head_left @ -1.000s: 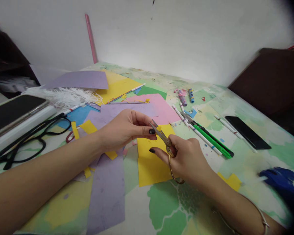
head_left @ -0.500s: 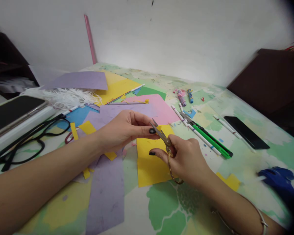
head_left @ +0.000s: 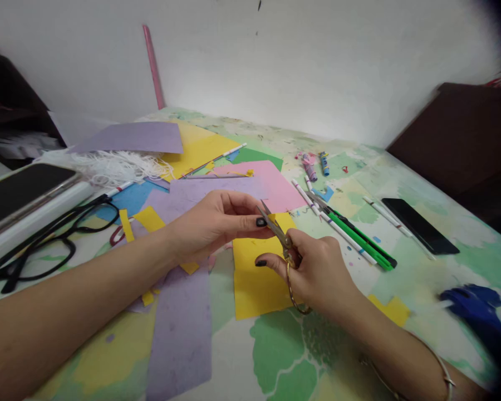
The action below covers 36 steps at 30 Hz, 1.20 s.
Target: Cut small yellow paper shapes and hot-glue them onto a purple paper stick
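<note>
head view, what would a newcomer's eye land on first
Probably the scissors in the right hand, near the middle, their blade tips by the left hand. Next come the bright yellow paper below them on the patterned table, and the green-handled tool lying to the right.

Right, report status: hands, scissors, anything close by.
Right hand on scissors. Left hand pinched beside their tips, contents unclear. Yellow paper lies beneath; green cutter farther right.

Gold-handled scissors [head_left: 284,241], blades slightly parted, slant above yellow paper [head_left: 261,284].
</note>
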Tool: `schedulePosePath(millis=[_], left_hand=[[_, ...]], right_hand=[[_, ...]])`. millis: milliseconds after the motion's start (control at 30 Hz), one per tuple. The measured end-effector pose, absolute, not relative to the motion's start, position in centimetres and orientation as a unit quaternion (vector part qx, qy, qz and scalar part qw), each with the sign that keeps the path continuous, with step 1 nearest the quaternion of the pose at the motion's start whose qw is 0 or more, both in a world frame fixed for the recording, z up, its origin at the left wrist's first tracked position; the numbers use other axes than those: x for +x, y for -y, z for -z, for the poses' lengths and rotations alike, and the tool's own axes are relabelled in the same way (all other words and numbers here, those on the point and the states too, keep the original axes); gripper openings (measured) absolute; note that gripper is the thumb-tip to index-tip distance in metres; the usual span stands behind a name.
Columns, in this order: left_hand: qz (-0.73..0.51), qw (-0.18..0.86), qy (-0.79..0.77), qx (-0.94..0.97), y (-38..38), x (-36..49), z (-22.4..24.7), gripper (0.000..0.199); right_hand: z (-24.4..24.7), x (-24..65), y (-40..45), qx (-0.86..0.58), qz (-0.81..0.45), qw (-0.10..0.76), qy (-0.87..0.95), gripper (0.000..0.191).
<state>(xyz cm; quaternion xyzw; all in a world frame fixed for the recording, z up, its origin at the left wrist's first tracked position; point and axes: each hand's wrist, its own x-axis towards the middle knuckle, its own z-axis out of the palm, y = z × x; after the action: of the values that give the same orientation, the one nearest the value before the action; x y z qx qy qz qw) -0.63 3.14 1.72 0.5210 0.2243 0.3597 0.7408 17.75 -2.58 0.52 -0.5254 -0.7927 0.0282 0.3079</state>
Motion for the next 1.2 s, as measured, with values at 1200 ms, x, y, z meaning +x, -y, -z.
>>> schedulePosePath(millis=[1200], left_hand=[[-0.376, 0.765, -0.228, 0.47, -2.1, 0.1, -1.7, 0.002]], right_hand=[[-0.7, 17.5, 2.7, -0.512, -0.018, 0.333, 0.792, 0.051]])
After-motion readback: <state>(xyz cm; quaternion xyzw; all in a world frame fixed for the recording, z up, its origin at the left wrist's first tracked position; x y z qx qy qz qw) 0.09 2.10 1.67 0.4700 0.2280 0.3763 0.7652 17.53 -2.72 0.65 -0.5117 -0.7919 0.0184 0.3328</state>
